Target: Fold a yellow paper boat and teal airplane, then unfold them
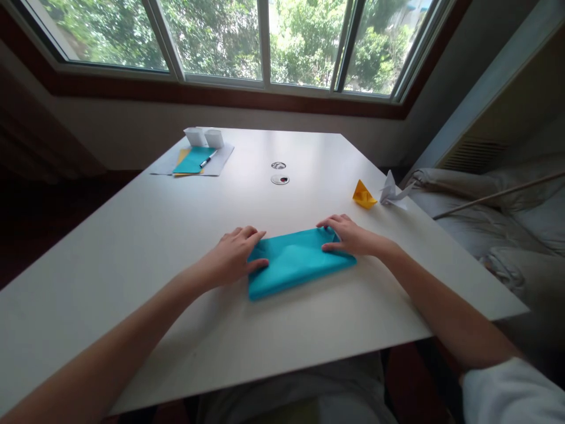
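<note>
A folded sheet of bright blue paper (pixel 298 259) lies on the white table in front of me, slightly slanted, with its right end farther away. My left hand (pixel 238 253) holds its left end, the thumb on top and the fingers along the far corner. At the other end my right hand (pixel 346 234) grips the paper, with the thumb on its upper face and the fingertips at the far edge. Parts of both ends are hidden under the hands. Beyond my right hand stand a yellow paper boat (pixel 364 195) and a white folded paper figure (pixel 392 191).
At the table's far left, a white sheet (pixel 226 158) bears blue paper (pixel 194 160), yellow paper and a pen (pixel 208 158), near two small white paper boxes (pixel 214 139). Two round inserts (pixel 279 179) sit in the tabletop (pixel 154 235). Grey cushions (pixel 507 200) are beyond the right edge.
</note>
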Demonstrator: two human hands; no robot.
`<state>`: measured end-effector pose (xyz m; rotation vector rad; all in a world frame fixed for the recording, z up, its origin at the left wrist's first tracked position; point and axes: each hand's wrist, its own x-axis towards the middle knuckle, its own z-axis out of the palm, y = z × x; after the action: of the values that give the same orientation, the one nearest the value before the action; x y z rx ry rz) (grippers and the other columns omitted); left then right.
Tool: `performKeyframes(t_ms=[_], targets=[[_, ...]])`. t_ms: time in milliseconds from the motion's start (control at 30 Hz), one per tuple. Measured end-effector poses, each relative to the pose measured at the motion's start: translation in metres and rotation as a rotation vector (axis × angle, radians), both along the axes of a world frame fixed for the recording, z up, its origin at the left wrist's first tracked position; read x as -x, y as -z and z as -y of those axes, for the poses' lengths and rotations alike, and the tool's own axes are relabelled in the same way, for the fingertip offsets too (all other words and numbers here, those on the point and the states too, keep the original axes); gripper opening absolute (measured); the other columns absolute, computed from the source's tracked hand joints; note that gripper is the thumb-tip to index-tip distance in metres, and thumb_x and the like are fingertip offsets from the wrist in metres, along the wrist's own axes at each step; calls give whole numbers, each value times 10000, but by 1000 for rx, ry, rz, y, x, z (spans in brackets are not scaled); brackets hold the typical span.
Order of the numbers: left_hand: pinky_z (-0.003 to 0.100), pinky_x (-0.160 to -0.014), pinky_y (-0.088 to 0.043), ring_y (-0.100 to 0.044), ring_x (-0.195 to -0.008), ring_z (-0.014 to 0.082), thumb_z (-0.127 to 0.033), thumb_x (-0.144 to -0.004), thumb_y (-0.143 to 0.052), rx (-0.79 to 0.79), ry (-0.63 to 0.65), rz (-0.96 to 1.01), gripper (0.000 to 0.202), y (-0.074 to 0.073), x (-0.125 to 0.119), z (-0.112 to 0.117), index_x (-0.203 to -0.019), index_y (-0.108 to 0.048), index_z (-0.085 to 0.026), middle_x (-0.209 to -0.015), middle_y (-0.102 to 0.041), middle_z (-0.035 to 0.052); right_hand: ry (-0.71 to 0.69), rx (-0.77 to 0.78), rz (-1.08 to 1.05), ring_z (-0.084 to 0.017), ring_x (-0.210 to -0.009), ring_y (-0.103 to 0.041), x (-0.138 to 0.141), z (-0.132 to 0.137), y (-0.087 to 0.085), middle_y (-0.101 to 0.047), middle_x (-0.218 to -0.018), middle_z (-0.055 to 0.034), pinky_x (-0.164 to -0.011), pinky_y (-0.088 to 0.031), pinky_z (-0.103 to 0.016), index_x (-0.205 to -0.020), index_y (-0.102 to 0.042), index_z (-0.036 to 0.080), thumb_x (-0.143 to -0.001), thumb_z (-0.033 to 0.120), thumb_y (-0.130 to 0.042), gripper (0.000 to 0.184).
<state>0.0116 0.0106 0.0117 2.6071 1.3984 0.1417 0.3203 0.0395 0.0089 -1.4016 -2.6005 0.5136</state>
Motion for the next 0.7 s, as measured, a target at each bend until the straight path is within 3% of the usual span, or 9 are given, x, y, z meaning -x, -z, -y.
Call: performKeyframes(t_ms=[133,267,400,533,700], targets=[[461,-960,-332,-394,-1171,291,-557,-804,-451,39,73,-39,580,0,3,-1,-1276,-451,-221,-1286,-467,103,4,94,38,-284,-1056,-416,-1,0,-4,-539,-991,-84,-879,-402,-419,-1121,-530,249,-683,565,-626,548],[445,-961,-332,-376,-1187,279,-532,-824,-443,62,136,-23,514,-1,6,-3,-1257,-461,-256,-1285,-467,79,-34,153,19,-272,-1067,-400,-1,1,-7,-503,-1066,-83,-894,-391,-396,-1002,-555,235,-631,587,-656,521],[387,-918,-379,-436,-1119,260,-490,-850,-432,97,181,-13,466,-3,7,-3,-1256,-464,-262,-1232,-484,86,-34,229,0,-259,-1054,-413,0,4,-10,-510,-1043,-75,-864,-406,-371,-1096,-505,238,-606,581,-678,623],[356,-882,-405,-472,-1065,261,-536,-807,-481,164,117,36,520,-4,7,-1,-1230,-475,-235,-1170,-494,104,-10,286,17,-263,-1043,-420,1,7,-13,-514,-992,-74,-831,-415,-363,-1150,-481,239,-614,606,-657,673],[338,-834,-426,-468,-1056,262,-566,-739,-542,280,41,106,522,-5,7,0,-1150,-491,-248,-1128,-510,80,-74,212,-16,-255,-1046,-427,2,6,-11,-500,-1086,-80,-840,-399,-339,-995,-549,210,-622,575,-666,535]])
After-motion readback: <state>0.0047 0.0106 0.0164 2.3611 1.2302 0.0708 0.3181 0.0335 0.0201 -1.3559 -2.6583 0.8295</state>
